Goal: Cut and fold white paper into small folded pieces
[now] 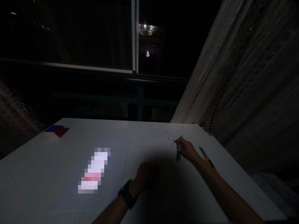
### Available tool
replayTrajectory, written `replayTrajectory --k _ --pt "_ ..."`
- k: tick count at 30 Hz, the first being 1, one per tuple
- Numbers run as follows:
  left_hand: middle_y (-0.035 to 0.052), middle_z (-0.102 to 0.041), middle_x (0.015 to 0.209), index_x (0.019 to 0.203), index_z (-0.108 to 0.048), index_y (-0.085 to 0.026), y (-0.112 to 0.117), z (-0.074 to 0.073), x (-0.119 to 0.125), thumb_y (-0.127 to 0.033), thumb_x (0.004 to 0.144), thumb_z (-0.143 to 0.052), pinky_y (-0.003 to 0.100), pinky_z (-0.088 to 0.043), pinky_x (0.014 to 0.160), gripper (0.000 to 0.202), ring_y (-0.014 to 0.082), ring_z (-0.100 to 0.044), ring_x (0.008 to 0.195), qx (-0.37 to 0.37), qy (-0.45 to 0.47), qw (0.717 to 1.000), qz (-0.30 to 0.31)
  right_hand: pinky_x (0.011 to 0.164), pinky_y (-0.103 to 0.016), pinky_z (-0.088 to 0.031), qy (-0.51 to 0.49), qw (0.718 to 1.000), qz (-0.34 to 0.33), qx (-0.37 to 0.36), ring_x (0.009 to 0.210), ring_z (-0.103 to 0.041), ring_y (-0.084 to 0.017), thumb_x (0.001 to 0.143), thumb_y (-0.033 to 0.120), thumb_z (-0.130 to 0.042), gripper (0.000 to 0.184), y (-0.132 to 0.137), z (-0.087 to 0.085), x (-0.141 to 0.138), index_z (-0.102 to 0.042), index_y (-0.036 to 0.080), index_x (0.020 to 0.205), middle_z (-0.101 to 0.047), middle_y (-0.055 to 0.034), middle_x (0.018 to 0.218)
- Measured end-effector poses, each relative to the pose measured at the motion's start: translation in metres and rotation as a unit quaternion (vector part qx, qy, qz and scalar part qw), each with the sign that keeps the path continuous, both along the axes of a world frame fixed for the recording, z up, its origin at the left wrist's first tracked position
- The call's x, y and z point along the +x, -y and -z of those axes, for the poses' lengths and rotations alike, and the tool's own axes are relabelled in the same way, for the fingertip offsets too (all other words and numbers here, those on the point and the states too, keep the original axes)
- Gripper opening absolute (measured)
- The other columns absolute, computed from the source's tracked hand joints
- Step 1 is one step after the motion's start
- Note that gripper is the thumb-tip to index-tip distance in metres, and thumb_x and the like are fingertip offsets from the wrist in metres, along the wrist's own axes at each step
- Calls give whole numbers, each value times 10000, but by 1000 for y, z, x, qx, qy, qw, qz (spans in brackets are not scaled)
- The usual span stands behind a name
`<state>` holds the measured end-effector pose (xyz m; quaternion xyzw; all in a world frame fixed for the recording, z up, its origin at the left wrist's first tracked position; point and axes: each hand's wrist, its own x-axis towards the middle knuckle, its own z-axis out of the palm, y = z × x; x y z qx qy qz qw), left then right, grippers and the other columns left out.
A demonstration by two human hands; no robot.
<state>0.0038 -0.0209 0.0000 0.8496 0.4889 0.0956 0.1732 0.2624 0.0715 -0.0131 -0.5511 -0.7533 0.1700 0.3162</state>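
My right hand point(187, 150) is closed around a slim, dark, glossy object point(179, 151) whose kind I cannot make out. Its fingertips are beside several small white paper pieces point(172, 142) on the white table point(142, 132). Lower and to the left, my left hand point(147, 175) looks curled, with a dark watch point(127, 194) on the wrist. Deep shadow hides those fingers and whatever they may hold. A yellow utility knife point(209, 161) lies right of my right hand, its blade pointing away from me.
On the left lies a large white sheet point(116, 174) with a bright, pixelated oblong point(94, 169) on it. A blue, red and white block point(56, 131) sits near the far left edge. Behind the table are a dark window point(135, 37) and, at right, a curtain point(210, 62).
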Motion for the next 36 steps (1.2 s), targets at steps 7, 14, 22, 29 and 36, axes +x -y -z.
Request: replayTrajectory --k 7,14,22,29,36 --pt "72 -665 802 788 -626 -177 3 -10 1 -273 850 -335 266 -382 596 313 192 -605 724 -10 -49 999 13 677 -276 -453 3 1000 2 7 882 -626 -200 670 124 -485 139 -1 -5 5 -444 224 758 -659 -70 941" --pt "78 -669 840 827 -629 -176 3 -12 3 -279 857 -321 280 -399 617 326 201 -610 746 -14 -62 998 12 655 -271 -457 -21 1000 -19 -1 825 -629 -190 660 164 -550 160 -6 4 5 -447 222 768 -656 -62 930" --pt "73 -663 799 795 -632 -183 3 -5 3 -292 859 -330 269 -395 624 327 187 -604 724 -4 -55 998 4 671 -274 -461 -34 999 -18 -9 843 -630 -189 645 149 -565 178 -21 4 -2 -457 224 766 -659 -49 924" --pt "71 -658 788 795 -619 -179 2 -4 2 -274 847 -343 266 -382 593 296 185 -596 697 -4 -46 999 5 652 -269 -447 8 1000 -10 9 789 -625 -189 638 135 -567 170 -35 1 -14 -479 216 758 -657 -47 875" --pt "70 -656 810 815 -621 -183 2 -6 2 -278 853 -342 267 -395 631 297 184 -592 731 -21 -56 998 6 636 -258 -444 7 1000 -13 15 760 -628 -186 619 94 -549 187 -60 -2 -28 -487 218 744 -661 -31 824"
